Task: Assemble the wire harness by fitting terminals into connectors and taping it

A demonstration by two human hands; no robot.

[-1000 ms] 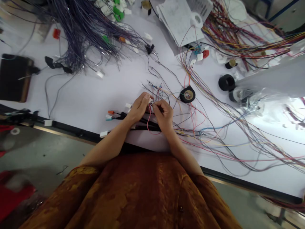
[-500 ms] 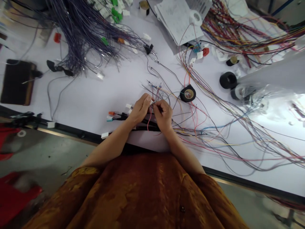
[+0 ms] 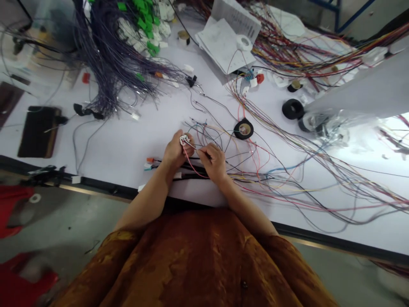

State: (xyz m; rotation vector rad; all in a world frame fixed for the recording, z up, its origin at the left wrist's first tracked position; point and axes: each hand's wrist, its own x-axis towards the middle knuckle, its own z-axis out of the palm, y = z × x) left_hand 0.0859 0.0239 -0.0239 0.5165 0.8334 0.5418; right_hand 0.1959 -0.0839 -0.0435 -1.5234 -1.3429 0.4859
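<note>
My left hand is closed around a small white connector, its face with the holes turned up. A pinkish-red wire runs out of the connector and curves down toward the table edge. My right hand is just to the right, thumb and forefinger pinching a thin wire that reaches to the connector's face. Whether its tip is inside a hole is too small to tell. Loose wires with metal terminals lie just beyond the hands. Black-sleeved cables pass beneath my wrists.
A black tape roll lies among the long coloured wires spreading right. Purple wires with green and white connectors are heaped at back left. Papers lie at the back; a dark case sits at left.
My hands have moved apart and the left has turned, so the white connector's face now shows. The right hand has drawn back rightward, with the thin wire visible between them. The view has shifted slightly.
</note>
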